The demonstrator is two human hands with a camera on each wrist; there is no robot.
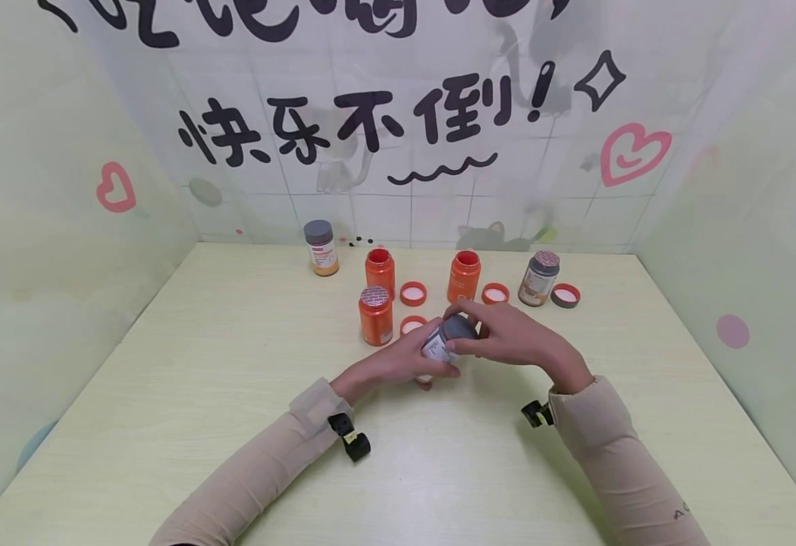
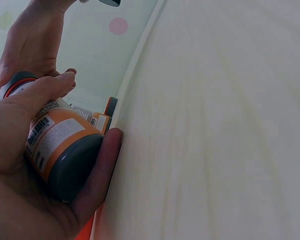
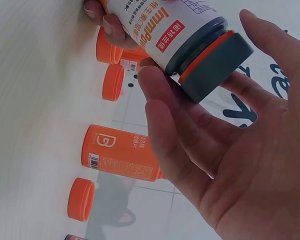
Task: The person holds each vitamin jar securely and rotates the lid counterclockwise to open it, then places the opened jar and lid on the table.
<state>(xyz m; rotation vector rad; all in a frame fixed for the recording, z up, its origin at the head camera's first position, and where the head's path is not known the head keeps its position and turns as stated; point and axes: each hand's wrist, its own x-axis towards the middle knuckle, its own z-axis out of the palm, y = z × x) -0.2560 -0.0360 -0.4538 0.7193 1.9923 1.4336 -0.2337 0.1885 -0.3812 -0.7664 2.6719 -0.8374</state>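
Note:
My left hand (image 1: 408, 360) grips a supplement bottle (image 2: 60, 137) by its body, tilted just above the table. The bottle has a white and orange label, a dark base and a dark grey lid (image 3: 217, 65). An orange ring shows between the lid and the bottle's neck. My right hand (image 1: 514, 334) curves its thumb and fingers round this lid. In the right wrist view, the thumb side of that hand stands a little off the lid, while other fingers lie behind it. Close beside the left hand stands an orange bottle (image 1: 376, 322) with a patterned seal on top.
Two uncapped orange bottles (image 1: 380, 277) (image 1: 463, 280) stand farther back, with orange-rimmed lids (image 1: 413, 293) (image 1: 495, 293) near them. At the right stand a dark sealed bottle (image 1: 538, 280) and its lid (image 1: 565, 295). A capped bottle (image 1: 321, 249) is at the back left. Walls enclose the table (image 1: 220, 364).

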